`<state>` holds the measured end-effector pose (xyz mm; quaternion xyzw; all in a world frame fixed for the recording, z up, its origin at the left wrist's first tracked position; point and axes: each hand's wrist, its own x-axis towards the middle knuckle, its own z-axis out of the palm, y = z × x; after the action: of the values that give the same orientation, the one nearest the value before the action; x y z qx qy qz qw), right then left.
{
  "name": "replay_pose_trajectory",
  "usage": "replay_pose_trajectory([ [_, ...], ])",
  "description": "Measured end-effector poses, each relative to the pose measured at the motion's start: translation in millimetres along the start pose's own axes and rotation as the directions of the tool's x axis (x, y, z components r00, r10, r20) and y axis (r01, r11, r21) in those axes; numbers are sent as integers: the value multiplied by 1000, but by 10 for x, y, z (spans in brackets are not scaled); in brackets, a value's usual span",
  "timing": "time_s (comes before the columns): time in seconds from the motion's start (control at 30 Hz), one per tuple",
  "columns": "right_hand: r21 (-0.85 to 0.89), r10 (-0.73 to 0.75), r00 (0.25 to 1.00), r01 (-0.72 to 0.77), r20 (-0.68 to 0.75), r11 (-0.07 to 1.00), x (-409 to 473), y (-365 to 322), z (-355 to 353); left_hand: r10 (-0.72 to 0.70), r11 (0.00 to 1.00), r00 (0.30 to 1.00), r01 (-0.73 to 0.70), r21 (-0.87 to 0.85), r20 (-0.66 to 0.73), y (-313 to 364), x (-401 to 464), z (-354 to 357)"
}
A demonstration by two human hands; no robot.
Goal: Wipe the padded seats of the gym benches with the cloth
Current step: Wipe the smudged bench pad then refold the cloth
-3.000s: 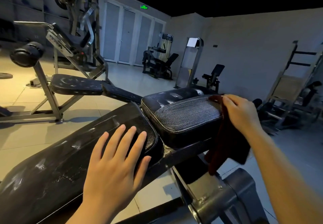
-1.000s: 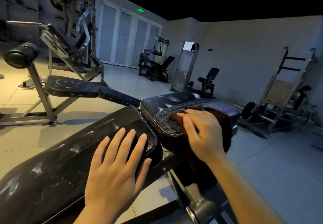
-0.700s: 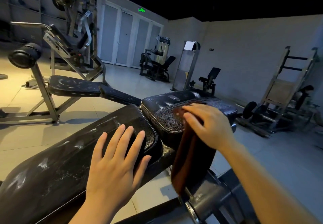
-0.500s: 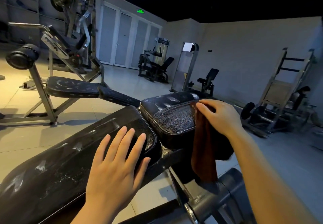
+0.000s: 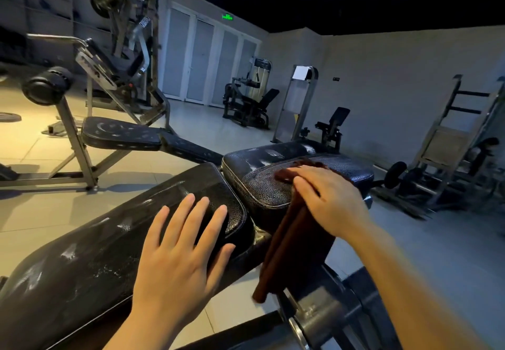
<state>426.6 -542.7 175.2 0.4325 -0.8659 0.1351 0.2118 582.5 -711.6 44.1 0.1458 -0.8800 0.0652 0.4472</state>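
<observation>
— Cloth sits on the seat pad, draped down its near edge (dark brown). Right hand?
— Pressing it flat, fingers straight. Left hand lies open-palmed on the bench's long back pad

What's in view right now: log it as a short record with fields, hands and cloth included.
place: gym floor with benches and machines
left hand: flat on the long back pad
right hand: presses the cloth on the seat pad
cloth: dark red-brown, part on the seat, rest hanging down its near side
other bench: left, untouched
</observation>
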Motion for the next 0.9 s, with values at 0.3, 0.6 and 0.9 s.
replay_pose_trajectory([
  [0.3,-64,290,957,-288,21,956,328,359,-141,18,1000,999,-19,-12,-43,31,16,12],
  [0.6,466,-77,996,84,-35,881,-207,-498,64,-26,994,1000,27,-110,12,18,-4,-71],
  [0.9,986,263,962,31,-74,167,-705,-464,-309,-189,466,939,342,-816,285,978,-196,-614],
])
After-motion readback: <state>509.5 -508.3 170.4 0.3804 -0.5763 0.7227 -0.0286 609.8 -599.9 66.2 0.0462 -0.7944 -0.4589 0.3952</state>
